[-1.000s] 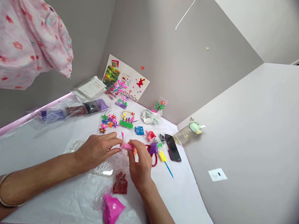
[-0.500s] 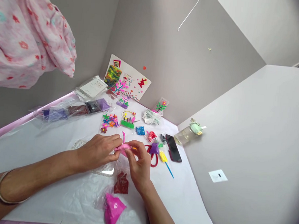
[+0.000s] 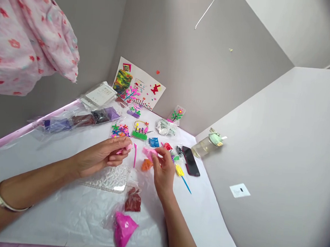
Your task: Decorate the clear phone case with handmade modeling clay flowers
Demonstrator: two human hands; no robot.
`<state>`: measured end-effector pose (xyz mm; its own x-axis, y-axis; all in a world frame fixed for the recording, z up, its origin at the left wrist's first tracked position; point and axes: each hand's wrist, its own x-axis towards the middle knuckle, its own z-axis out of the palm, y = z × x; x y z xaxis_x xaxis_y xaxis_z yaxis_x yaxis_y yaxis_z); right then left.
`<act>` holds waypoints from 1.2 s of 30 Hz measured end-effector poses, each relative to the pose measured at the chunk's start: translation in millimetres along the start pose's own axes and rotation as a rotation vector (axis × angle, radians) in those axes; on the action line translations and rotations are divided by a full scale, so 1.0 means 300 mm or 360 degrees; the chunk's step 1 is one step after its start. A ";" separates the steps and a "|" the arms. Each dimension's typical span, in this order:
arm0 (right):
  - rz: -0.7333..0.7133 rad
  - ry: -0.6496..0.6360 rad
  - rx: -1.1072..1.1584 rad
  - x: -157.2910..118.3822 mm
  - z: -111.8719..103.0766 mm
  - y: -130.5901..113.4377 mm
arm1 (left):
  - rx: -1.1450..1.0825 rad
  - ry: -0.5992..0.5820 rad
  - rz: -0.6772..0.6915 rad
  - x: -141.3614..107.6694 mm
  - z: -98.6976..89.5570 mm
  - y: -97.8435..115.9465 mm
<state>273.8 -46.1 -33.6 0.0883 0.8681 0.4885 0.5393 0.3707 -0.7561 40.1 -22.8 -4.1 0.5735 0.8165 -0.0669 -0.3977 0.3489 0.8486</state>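
My left hand is closed on a small piece of light pink clay, above the left part of a clear textured plastic case. My right hand pinches a pink packet, just over an orange clay packet. Between the hands a thin strip of brighter pink clay lies on the white sheet. Nearer to me are a dark red clay packet and a larger magenta one.
Clay flowers, a green clay basket shape and a blue packet lie further back. A phone, a yellow piece with a blue stick and a bottle are on the right. Pink cloth hangs upper left.
My hands have moved apart, the left one with the small pink piece and the right one with the pink packet. The strip and the orange packet between them now show more fully.
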 end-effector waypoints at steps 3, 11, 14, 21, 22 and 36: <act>0.0001 0.0034 -0.0282 0.036 -0.021 0.089 | -0.0042 -0.0022 -0.0053 0.002 0.000 -0.014; -0.0111 -0.0059 -0.0505 0.056 -0.014 0.146 | -0.0174 0.0035 -0.0144 0.006 0.010 -0.072; -0.0270 -0.0036 -0.0531 0.023 -0.007 0.061 | -0.0250 0.0067 -0.0131 0.011 0.011 -0.090; -0.0945 -0.0390 -0.0710 -0.086 0.084 -0.110 | -0.0427 0.0061 -0.0051 0.026 0.018 -0.132; -0.0968 -0.0485 -0.0778 -0.089 0.095 -0.108 | -0.0460 0.0051 -0.0065 0.027 0.018 -0.132; -0.1177 -0.0649 -0.0870 -0.128 0.134 -0.123 | -0.0728 0.0184 -0.0274 0.000 0.040 -0.023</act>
<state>216.8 -79.8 -42.2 -0.6625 0.5658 0.4909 0.6621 0.7488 0.0305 51.3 -30.9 -3.6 0.5857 0.7659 -0.2651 -0.5925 0.6278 0.5047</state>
